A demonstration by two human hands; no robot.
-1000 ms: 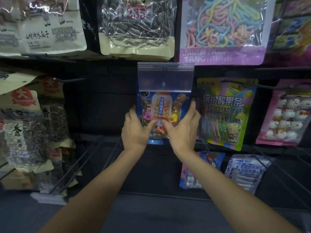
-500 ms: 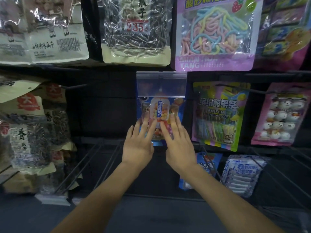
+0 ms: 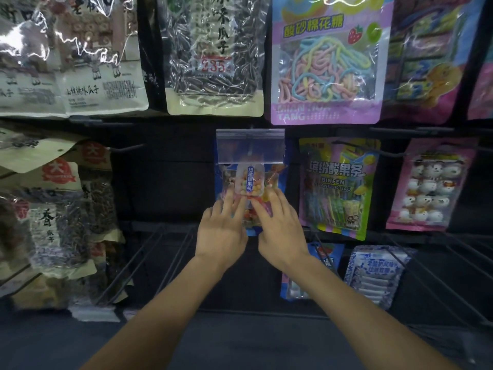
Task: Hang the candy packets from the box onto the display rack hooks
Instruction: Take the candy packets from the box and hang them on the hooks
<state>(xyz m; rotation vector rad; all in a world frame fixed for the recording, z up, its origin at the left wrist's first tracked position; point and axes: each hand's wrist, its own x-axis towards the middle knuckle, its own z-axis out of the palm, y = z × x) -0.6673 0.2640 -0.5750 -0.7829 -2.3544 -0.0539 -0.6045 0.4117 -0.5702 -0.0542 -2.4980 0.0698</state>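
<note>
A blue candy packet with coloured balls hangs on a rack hook in the middle row, behind a clear plastic price tag holder. My left hand lies flat against the packet's lower left with straight fingers. Beside it, my right hand presses the lower right part the same way. Both hands cover the packet's bottom half. The box is out of view.
Seed bags and a pink cotton-candy bag hang above. A green-pink candy bag and a pink marshmallow bag hang to the right. Bare wire hooks jut out at lower left and lower right.
My hands let go of the packet's sides and now lie flat on its front, fingers straightened. The view has shifted slightly upward.
</note>
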